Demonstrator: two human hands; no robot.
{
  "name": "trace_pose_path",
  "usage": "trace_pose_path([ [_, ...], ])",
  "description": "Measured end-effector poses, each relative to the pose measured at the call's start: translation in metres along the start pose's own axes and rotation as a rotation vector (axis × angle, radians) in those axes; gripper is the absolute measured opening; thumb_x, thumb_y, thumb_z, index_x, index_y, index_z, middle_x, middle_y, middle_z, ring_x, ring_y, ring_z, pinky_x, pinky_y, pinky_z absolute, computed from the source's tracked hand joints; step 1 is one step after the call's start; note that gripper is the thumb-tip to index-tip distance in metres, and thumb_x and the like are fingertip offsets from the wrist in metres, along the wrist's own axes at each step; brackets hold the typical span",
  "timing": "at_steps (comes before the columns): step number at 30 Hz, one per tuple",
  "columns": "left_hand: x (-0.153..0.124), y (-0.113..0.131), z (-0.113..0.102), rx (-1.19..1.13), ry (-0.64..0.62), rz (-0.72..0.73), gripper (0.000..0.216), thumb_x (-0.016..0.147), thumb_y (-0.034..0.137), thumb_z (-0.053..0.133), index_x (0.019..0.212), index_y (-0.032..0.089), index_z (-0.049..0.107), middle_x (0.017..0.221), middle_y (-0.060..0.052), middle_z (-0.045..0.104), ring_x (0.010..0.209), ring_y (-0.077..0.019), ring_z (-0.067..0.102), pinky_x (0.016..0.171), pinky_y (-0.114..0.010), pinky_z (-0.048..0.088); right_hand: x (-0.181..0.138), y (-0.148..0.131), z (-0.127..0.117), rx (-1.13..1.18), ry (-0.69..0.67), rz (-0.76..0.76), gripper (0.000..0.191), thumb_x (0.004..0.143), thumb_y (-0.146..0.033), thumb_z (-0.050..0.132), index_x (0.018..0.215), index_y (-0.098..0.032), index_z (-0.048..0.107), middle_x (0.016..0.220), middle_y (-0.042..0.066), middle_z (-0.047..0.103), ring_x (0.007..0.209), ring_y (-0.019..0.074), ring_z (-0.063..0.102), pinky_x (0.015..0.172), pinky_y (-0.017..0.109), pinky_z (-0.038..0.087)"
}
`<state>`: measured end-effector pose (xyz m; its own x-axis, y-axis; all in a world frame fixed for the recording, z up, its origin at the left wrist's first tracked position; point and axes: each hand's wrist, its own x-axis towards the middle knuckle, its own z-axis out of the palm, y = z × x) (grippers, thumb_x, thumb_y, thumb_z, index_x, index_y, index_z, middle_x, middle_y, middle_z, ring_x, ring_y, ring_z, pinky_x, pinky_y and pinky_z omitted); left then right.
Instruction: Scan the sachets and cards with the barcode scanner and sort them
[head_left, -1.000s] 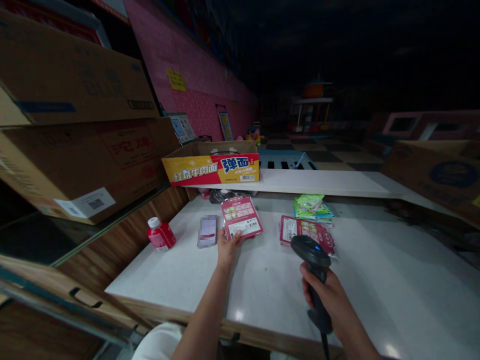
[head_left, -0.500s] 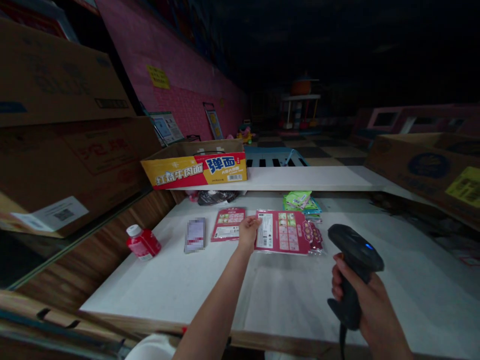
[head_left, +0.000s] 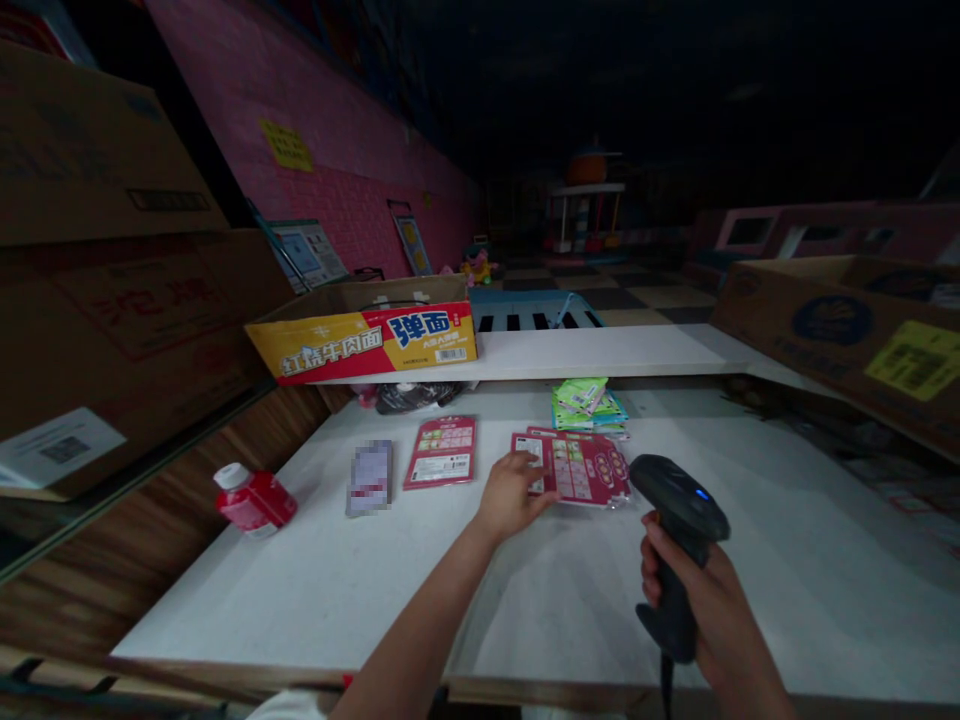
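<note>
Nearest, a person's right hand (head_left: 705, 590) is wrapped firmly around a black scanner (head_left: 679, 500), raised above a white counter (head_left: 375, 590). The left hand (head_left: 514, 497), fingers part-curled and thumb apart, touches the left edge of a pile of red packets (head_left: 581, 468); whether it grips one cannot be told. Further left lie a single red packet (head_left: 442, 450), a phone (head_left: 370, 475) and a red bottle (head_left: 259, 502). The work looks partway: one packet separate, others piled; none is visibly marked as scanned. Beyond the pile sit green packets (head_left: 589, 400), then a shelf (head_left: 600, 350) bearing a noodle box (head_left: 367, 335).
</note>
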<state>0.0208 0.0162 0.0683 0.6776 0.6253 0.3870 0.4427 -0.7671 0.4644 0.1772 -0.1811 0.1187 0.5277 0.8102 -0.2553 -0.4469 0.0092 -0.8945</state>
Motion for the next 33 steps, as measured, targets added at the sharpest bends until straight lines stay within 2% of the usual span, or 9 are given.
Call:
trace_pose_path([
  [3,-0.006,0.008,0.009,0.119,-0.09,0.028,0.053,0.075,0.054,0.068,0.12,0.027,0.065,0.132,-0.012,0.056,0.125,-0.0336,0.047,0.109,-0.051,0.031,0.002,0.004,0.003,0.002,0.003,0.006,0.045,0.059,-0.047,0.084,0.086,-0.019,0.061,0.055,-0.005,0.055,0.042,0.0099,0.048,0.039,0.022,0.04],
  [10,0.008,0.009,0.039,0.313,-0.079,-0.045,0.047,0.084,0.046,0.061,0.127,0.027,0.059,0.139,-0.01,0.052,0.132,-0.0293,0.042,0.114,-0.052,0.026,0.002,0.002,0.004,-0.016,0.033,-0.033,0.044,0.06,-0.048,0.083,0.084,-0.018,0.061,0.053,-0.005,0.055,0.038,0.0093,0.047,0.037,0.021,0.038],
  [15,0.01,0.008,0.044,0.37,-0.092,-0.021,0.054,0.082,0.051,0.061,0.131,0.027,0.056,0.141,-0.011,0.05,0.133,-0.0301,0.041,0.114,-0.052,0.026,0.004,0.002,-0.002,-0.01,0.035,-0.004,0.046,0.057,-0.046,0.085,0.085,-0.018,0.061,0.054,-0.004,0.056,0.041,0.0096,0.048,0.039,0.021,0.04],
  [20,0.012,0.009,0.044,0.387,-0.124,-0.012,0.058,0.08,0.05,0.064,0.132,0.026,0.054,0.143,-0.012,0.048,0.134,-0.0307,0.04,0.114,-0.052,0.026,0.003,0.003,0.004,-0.003,0.046,-0.018,0.045,0.059,-0.047,0.084,0.085,-0.018,0.062,0.053,-0.005,0.055,0.039,0.0091,0.047,0.037,0.021,0.038],
  [24,0.009,0.007,0.038,0.353,-0.096,0.004,0.061,0.081,0.052,0.063,0.133,0.023,0.052,0.143,-0.012,0.047,0.135,-0.03,0.038,0.114,-0.051,0.026,0.001,0.004,0.009,-0.024,0.03,-0.032,0.044,0.06,-0.048,0.083,0.085,-0.017,0.062,0.053,-0.005,0.055,0.038,0.009,0.047,0.036,0.021,0.038],
  [27,-0.001,-0.002,0.024,0.346,-0.017,-0.043,0.053,0.087,0.049,0.055,0.132,0.021,0.052,0.139,-0.013,0.051,0.135,-0.0278,0.039,0.114,-0.048,0.027,0.0,0.006,0.008,-0.055,0.009,-0.014,0.045,0.06,-0.048,0.083,0.085,-0.017,0.061,0.054,-0.005,0.056,0.04,0.0095,0.048,0.037,0.021,0.039],
  [30,-0.016,-0.021,0.003,0.397,0.053,-0.198,0.042,0.093,0.039,0.047,0.128,0.018,0.055,0.136,-0.014,0.053,0.134,-0.0273,0.04,0.112,-0.047,0.03,0.0,0.01,0.007,-0.067,-0.003,0.013,0.047,0.059,-0.048,0.083,0.086,-0.017,0.06,0.054,-0.005,0.056,0.042,0.0101,0.049,0.038,0.022,0.04],
  [33,-0.034,-0.042,-0.018,0.498,0.063,-0.433,0.044,0.091,0.035,0.051,0.129,0.014,0.054,0.14,-0.018,0.048,0.135,-0.0314,0.038,0.111,-0.049,0.03,0.001,0.014,0.011,-0.065,-0.023,0.022,0.046,0.061,-0.048,0.083,0.087,-0.018,0.06,0.055,-0.005,0.056,0.042,0.0099,0.048,0.038,0.022,0.04],
])
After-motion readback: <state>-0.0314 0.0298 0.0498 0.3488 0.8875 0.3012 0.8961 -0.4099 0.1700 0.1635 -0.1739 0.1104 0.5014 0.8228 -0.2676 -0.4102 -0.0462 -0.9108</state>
